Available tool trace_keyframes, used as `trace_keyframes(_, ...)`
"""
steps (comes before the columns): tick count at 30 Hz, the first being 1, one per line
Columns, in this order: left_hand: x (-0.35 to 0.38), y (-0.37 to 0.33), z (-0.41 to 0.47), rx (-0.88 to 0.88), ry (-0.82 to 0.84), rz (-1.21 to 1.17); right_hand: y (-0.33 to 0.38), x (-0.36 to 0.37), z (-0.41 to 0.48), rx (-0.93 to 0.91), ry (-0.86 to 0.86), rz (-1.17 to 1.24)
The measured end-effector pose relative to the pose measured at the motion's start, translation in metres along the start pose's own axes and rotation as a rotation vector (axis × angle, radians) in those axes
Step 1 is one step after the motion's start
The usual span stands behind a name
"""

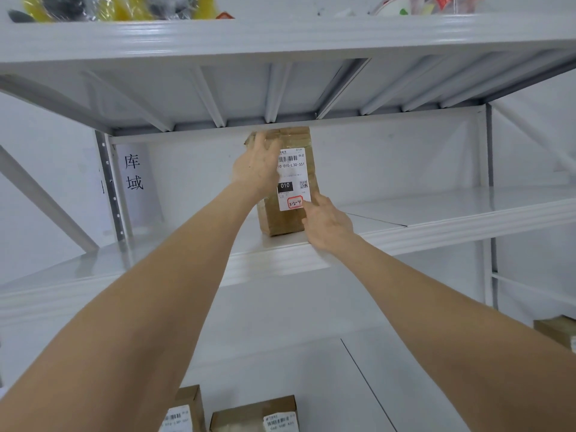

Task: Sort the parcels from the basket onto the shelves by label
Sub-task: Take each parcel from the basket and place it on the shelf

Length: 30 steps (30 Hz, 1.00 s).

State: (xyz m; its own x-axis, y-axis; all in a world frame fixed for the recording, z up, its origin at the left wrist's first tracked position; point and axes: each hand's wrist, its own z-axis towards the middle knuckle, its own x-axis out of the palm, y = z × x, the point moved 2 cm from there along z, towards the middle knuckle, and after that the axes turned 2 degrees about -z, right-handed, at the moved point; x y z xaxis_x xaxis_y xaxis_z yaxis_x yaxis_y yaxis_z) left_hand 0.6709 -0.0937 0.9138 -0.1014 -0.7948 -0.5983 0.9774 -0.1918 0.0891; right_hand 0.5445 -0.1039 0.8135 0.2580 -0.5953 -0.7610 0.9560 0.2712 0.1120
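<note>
The tall brown cardboard parcel (285, 221) stands upright near the front of the middle white metal shelf (436, 233). Its white printed label (293, 177) faces outward and shows 010 and a handwritten code ringed in red. It is taped and square-edged, so it looks stiff. It is probably light, since it balances on its narrow end, and that stance also makes it likely to tip. The tape bands may be slick, so the bare cardboard edges are the safer place to hold. The left hand (257, 171) grasps the upper left corner, fingers reaching over the side. The right hand (327, 224) touches the lower right edge beside the label; I cannot tell whether it pinches or only steadies. Opposite corners like these should control any lean. A paper sign with two black characters (134, 173) hangs at the left upright, and smaller labelled cardboard boxes (254, 414) sit on the shelf below.
</note>
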Motion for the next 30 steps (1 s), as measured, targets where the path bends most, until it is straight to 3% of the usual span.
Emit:
trace_keyframes(7, 0.015, -0.051, -0.039, 0.1, 0.057, -0.105, -0.007, -0.018, -0.039, 0.124, -0.115, -0.017)
trace_keyframes(14, 0.045, -0.114, -0.094, 0.208, -0.029, -0.282, -0.053, -0.012, -0.098, 0.195, -0.309, 0.024)
trace_keyframes(20, 0.088, -0.2, -0.16, 0.325, -0.077, -0.417, -0.121, 0.011, -0.174, 0.284, -0.187, 0.013)
trace_keyframes(22, 0.112, -0.236, -0.189, 0.285, 0.054, -0.401, -0.152, 0.026, -0.208, 0.286, -0.101, 0.006)
trace_keyframes(27, 0.172, -0.328, -0.282, 0.097, 0.637, -0.389, -0.242, 0.069, -0.312, 0.274, 0.289, -0.012)
trace_keyframes(30, 0.2, -0.378, -0.338, 0.031, 0.839, -0.372, -0.292, 0.088, -0.372, 0.301, 0.531, 0.007)
